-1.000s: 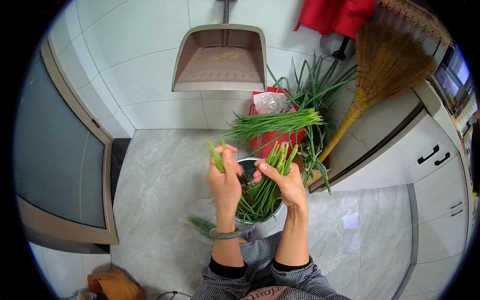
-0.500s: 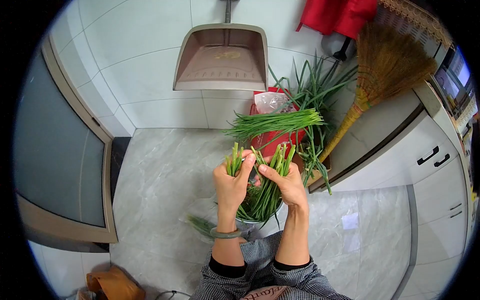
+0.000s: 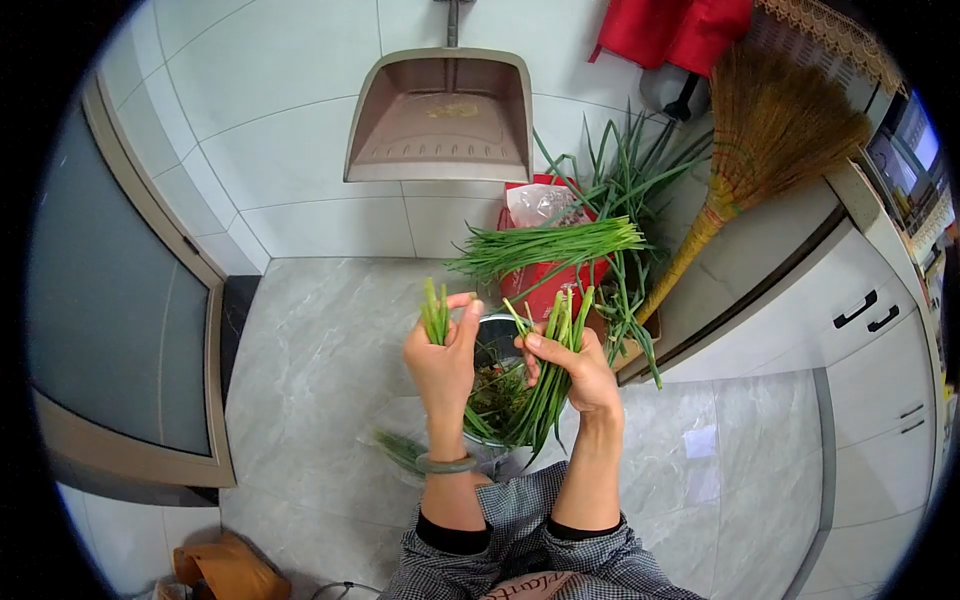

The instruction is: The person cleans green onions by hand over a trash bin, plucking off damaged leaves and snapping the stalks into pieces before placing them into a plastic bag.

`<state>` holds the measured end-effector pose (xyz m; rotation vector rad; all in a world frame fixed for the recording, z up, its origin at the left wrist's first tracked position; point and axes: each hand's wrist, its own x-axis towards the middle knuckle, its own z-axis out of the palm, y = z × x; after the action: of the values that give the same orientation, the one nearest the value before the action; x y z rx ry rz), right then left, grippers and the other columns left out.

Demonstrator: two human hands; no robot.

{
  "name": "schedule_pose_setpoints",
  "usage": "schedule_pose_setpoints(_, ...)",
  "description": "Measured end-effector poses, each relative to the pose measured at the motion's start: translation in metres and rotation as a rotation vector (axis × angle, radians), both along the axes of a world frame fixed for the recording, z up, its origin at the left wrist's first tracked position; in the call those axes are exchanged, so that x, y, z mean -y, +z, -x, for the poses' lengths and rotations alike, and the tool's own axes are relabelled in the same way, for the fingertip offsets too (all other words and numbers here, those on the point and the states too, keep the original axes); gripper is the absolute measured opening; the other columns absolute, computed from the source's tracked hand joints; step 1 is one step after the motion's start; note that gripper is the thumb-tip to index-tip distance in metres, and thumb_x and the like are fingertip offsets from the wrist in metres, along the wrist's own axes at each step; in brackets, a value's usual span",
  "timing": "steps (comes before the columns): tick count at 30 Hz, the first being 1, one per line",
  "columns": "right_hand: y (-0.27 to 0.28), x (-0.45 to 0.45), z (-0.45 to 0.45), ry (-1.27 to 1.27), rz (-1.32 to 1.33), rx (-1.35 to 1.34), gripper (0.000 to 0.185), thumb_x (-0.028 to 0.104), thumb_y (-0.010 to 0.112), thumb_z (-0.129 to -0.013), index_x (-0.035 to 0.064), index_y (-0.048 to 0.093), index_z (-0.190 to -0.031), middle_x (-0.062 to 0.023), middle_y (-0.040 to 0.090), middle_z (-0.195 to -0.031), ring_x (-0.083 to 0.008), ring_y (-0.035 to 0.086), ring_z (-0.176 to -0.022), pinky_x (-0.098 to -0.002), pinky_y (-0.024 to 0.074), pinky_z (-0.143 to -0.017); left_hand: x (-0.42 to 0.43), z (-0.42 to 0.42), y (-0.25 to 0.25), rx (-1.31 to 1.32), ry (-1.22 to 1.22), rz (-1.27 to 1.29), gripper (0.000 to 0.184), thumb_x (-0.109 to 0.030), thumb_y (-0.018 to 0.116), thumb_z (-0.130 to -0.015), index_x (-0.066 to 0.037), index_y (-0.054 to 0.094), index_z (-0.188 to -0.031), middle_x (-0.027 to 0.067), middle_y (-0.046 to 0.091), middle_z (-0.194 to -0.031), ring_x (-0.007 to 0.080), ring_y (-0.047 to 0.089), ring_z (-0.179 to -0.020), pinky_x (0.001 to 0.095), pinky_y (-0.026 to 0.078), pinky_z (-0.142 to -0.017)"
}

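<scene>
My left hand (image 3: 443, 350) is closed around a small bunch of green stalks (image 3: 435, 312), its thumb and forefinger pinched at the right. To its right, my right hand (image 3: 572, 362) grips a larger bunch of green stalks (image 3: 545, 405), cut ends up and leaves hanging down. A gap separates the two hands. Below them stands a round bin (image 3: 497, 330) with green scraps and loose leaves (image 3: 487, 395) inside; the hanging leaves cover part of it. A bundle of trimmed green stalks (image 3: 560, 243) lies across a red bag (image 3: 540, 290) behind the hands.
A dustpan (image 3: 440, 115) hangs on the tiled wall. Long leafy greens (image 3: 640, 170) and a straw broom (image 3: 745, 150) stand at the right, beside white cabinets (image 3: 800, 300). More greens in clear plastic (image 3: 400, 450) lie left of the bin. An orange bag (image 3: 230, 568) is at lower left.
My left hand came right to the bunch in my right hand, then moved back left. The stalks in my right hand now hang more to the right, and more of the bin's inside shows.
</scene>
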<state>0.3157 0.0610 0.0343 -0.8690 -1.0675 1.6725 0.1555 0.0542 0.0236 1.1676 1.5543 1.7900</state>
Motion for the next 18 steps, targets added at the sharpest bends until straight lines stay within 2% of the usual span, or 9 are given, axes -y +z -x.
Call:
schedule_pose_setpoints(1,0.001,0.000,0.000,0.001,0.000,0.000,0.020,0.013,0.070,-0.085,-0.0047,0.065,-0.093,-0.0069,0.063,-0.073,-0.0127,0.058,-0.060,-0.0268,0.0476,-0.054,0.003,0.002,0.004,-0.051,-0.084,0.125,0.021,-0.018,0.065,-0.090,-0.001,0.068,-0.102,-0.0062,0.054,-0.071,0.0029,0.042,-0.056,0.0210,0.034,-0.051)
schedule_pose_setpoints(2,0.003,0.000,0.000,0.011,0.020,-0.047,0.020,0.013,0.069,-0.085,-0.0046,0.064,-0.093,-0.0063,0.061,-0.071,-0.0127,0.057,-0.057,-0.0267,0.0466,-0.052,0.005,0.001,0.008,-0.051,-0.084,0.125,0.021,-0.018,0.065,-0.090,-0.001,0.068,-0.102,-0.0062,0.054,-0.071,0.0029,0.042,-0.056,0.0210,0.034,-0.051)
schedule_pose_setpoints(4,0.002,0.000,0.000,0.045,0.038,-0.141,0.021,0.013,0.067,-0.086,-0.0044,0.062,-0.096,-0.0046,0.056,-0.066,-0.0124,0.053,-0.053,-0.0261,0.0436,-0.049,0.007,-0.002,0.016,0.159,-0.354,0.092,0.024,-0.019,0.068,-0.089,0.000,0.068,-0.104,-0.0086,0.048,-0.064,0.0011,0.034,-0.051,0.0210,0.028,-0.047)
schedule_pose_setpoints(5,0.003,0.000,0.000,0.045,0.038,-0.140,0.021,0.013,0.067,-0.086,-0.0044,0.062,-0.096,-0.0046,0.056,-0.066,-0.0124,0.053,-0.053,-0.0261,0.0436,-0.049,0.007,-0.005,0.015,0.160,-0.354,0.092,0.024,-0.019,0.068,-0.089,0.000,0.068,-0.104,-0.0086,0.048,-0.064,0.0011,0.034,-0.051,0.0210,0.028,-0.047)
schedule_pose_setpoints(7,0.006,0.003,0.000,0.078,0.104,-0.247,0.022,0.014,0.067,-0.087,-0.0030,0.059,-0.098,-0.0052,0.056,-0.066,-0.0122,0.053,-0.054,-0.0258,0.0428,-0.048,0.006,-0.010,0.011,0.344,-0.469,0.009,0.021,-0.015,0.069,-0.087,0.001,0.070,-0.101,-0.0100,0.044,-0.061,-0.0002,0.039,-0.057,0.0208,0.028,-0.050)
schedule_pose_setpoints(8,0.008,0.004,0.001,0.077,0.104,-0.246,0.022,0.014,0.067,-0.087,-0.0030,0.059,-0.098,-0.0052,0.056,-0.066,-0.0122,0.053,-0.054,-0.0258,0.0428,-0.048,0.005,-0.010,0.006,0.288,-0.468,-0.005,0.027,-0.020,0.068,-0.088,0.002,0.068,-0.104,-0.0077,0.050,-0.064,0.0016,0.037,-0.051,0.0207,0.028,-0.046)
schedule_pose_setpoints(15,0.011,0.005,0.009,0.012,-0.037,-0.086,0.019,0.015,0.068,-0.087,0.0003,0.059,-0.095,-0.0060,0.058,-0.068,-0.0107,0.052,-0.053,-0.0250,0.0401,-0.046,0.007,-0.015,0.011,0.180,-0.232,-0.042,0.027,-0.026,0.066,-0.091,0.001,0.069,-0.096,-0.0051,0.056,-0.068,0.0020,0.042,-0.054,0.0211,0.030,-0.048)
schedule_pose_setpoints(17,0.012,0.005,0.012,0.000,-0.015,-0.081,0.019,0.015,0.068,-0.087,0.0002,0.059,-0.094,-0.0061,0.058,-0.068,-0.0104,0.051,-0.053,-0.0247,0.0397,-0.046,0.008,-0.020,0.012,0.211,-0.124,0.012,0.027,-0.025,0.063,-0.093,0.001,0.070,-0.094,0.0024,0.065,-0.077,0.0086,0.056,-0.070,0.0261,0.045,-0.065)
schedule_pose_setpoints(18,0.011,0.004,0.013,-0.001,-0.009,-0.082,0.018,0.014,0.068,-0.087,0.0002,0.059,-0.093,-0.0061,0.058,-0.068,-0.0103,0.051,-0.053,-0.0244,0.0394,-0.046,0.007,-0.022,0.011,0.211,-0.124,0.012,0.027,-0.025,0.063,-0.093,0.001,0.070,-0.094,0.0024,0.065,-0.077,0.0086,0.056,-0.070,0.0261,0.045,-0.065)
